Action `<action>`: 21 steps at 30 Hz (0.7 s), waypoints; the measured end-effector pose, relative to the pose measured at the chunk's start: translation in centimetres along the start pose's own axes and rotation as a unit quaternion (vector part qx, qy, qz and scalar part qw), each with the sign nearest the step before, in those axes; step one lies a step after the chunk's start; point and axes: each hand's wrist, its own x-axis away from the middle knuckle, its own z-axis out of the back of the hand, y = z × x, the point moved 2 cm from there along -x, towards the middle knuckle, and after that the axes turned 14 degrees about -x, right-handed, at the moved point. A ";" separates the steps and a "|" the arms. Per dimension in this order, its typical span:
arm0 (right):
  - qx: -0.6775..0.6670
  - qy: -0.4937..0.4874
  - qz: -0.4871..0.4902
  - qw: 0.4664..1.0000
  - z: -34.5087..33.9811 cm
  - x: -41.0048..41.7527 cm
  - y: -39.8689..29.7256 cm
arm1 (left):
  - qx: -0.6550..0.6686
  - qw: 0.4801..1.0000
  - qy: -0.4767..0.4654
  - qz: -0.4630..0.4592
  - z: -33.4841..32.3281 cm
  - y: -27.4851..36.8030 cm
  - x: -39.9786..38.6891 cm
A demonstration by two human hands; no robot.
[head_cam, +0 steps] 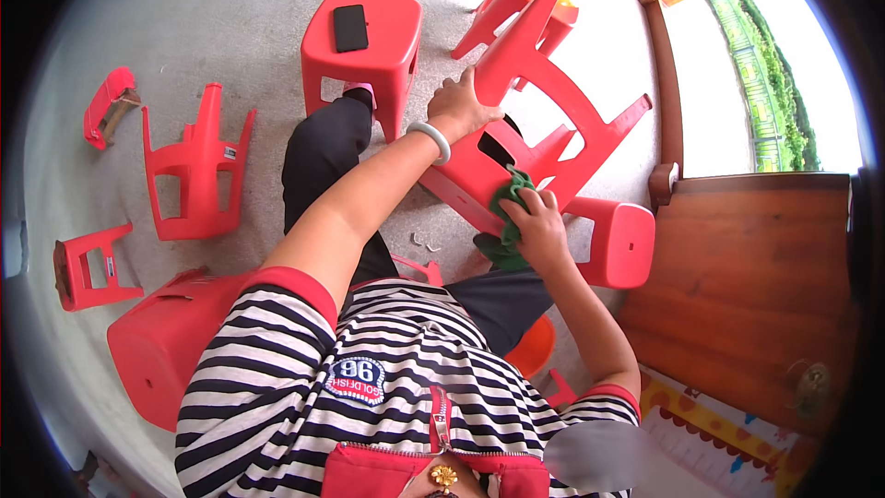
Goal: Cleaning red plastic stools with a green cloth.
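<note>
A red plastic stool lies tipped over before me, its legs pointing up and to the right. My left hand, with a pale bangle at the wrist, grips it near the base of one leg. Against the stool's side, my right hand presses a bunched green cloth. Part of that cloth is hidden under the fingers.
An upright red stool bears a black phone-like object. More red stools lie on the concrete floor at left, and another is at right. An orange basin sits beside my leg. A wooden door stands at right.
</note>
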 end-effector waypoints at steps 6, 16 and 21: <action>-0.074 0.076 -0.082 0.991 -1.1 -0.6 0.1 | 0.082 0.996 0.035 -0.023 -0.6 -2.7 0.7; -0.463 0.321 -0.097 0.821 1.4 -2.8 2.8 | 0.014 0.993 0.068 -0.100 -2.4 1.2 6.1; -0.564 0.212 -0.089 0.793 -0.4 -9.5 0.3 | 0.227 0.929 0.055 -0.287 0.4 0.8 13.8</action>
